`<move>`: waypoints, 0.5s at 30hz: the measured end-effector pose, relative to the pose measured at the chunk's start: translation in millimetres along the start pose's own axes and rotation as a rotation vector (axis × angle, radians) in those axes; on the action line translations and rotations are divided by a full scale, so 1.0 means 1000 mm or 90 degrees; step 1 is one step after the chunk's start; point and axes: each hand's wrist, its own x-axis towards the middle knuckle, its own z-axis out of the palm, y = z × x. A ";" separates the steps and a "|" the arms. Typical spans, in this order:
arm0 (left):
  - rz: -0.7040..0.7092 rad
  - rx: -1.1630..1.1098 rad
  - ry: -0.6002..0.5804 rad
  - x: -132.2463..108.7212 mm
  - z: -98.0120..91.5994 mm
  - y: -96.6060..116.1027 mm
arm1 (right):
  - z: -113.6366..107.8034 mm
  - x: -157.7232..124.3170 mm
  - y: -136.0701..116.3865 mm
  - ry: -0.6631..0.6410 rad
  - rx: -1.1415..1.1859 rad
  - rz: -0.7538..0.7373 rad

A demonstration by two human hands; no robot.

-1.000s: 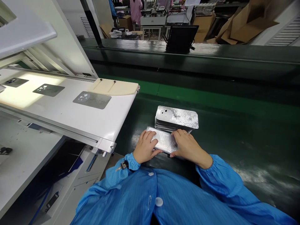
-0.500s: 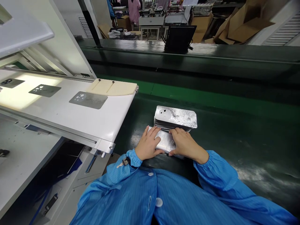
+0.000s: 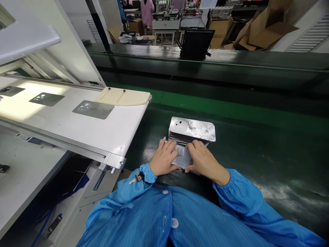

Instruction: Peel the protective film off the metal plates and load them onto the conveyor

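Note:
Both hands grip the long edges of a shiny silver phone back panel (image 3: 182,156) lying low on the dark green surface; whether more panels lie under it I cannot tell. My left hand (image 3: 163,158) is closed on its left part, thumb on the near edge and fingers on the far edge. My right hand (image 3: 204,159) holds the right part the same way, covering that end. Just beyond the fingertips stands a taller stack of phone back panels (image 3: 192,128), its top one glossy with camera holes at the left.
To my left a white conveyor belt (image 3: 102,133) carries several grey phone back panels (image 3: 94,109) under a lit hood. A cream guide plate (image 3: 125,96) sits at its far corner. Behind are a black monitor (image 3: 196,43), cardboard boxes (image 3: 264,31) and people in pink.
The grey panels on the white conveyor have shifted slightly left. My hands stay almost in place around the silver panel, whose glare has dimmed.

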 end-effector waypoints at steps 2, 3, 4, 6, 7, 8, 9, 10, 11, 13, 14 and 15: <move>0.002 0.010 0.018 -0.001 0.002 0.000 | -0.003 -0.001 0.009 -0.032 0.059 0.005; 0.003 0.015 0.026 -0.002 0.003 0.000 | -0.005 -0.001 0.015 -0.060 0.096 0.013; 0.003 0.018 0.035 -0.003 0.004 0.001 | -0.007 -0.002 0.021 -0.086 0.137 0.020; 0.002 0.013 0.064 -0.007 0.005 0.003 | -0.015 -0.005 0.029 -0.105 0.213 0.021; -0.004 0.001 0.085 -0.010 0.004 0.005 | -0.021 -0.006 0.031 -0.088 0.247 0.009; -0.017 -0.016 0.110 -0.014 0.002 0.006 | -0.027 -0.007 0.030 -0.054 0.277 -0.008; -0.039 -0.039 0.136 -0.018 -0.002 0.008 | -0.034 -0.008 0.027 -0.006 0.306 -0.032; -0.070 -0.069 0.156 -0.022 -0.007 0.009 | -0.042 -0.008 0.021 0.047 0.331 -0.068; -0.106 -0.105 0.165 -0.026 -0.014 0.010 | -0.050 -0.007 0.013 0.097 0.351 -0.114; -0.161 -0.204 0.139 -0.034 -0.029 0.008 | -0.063 -0.001 -0.008 0.176 0.371 -0.243; -0.161 -0.271 0.102 -0.037 -0.036 0.005 | -0.067 0.004 -0.019 0.202 0.375 -0.327; -0.140 -0.346 0.059 -0.041 -0.042 0.002 | -0.071 0.009 -0.031 0.222 0.378 -0.409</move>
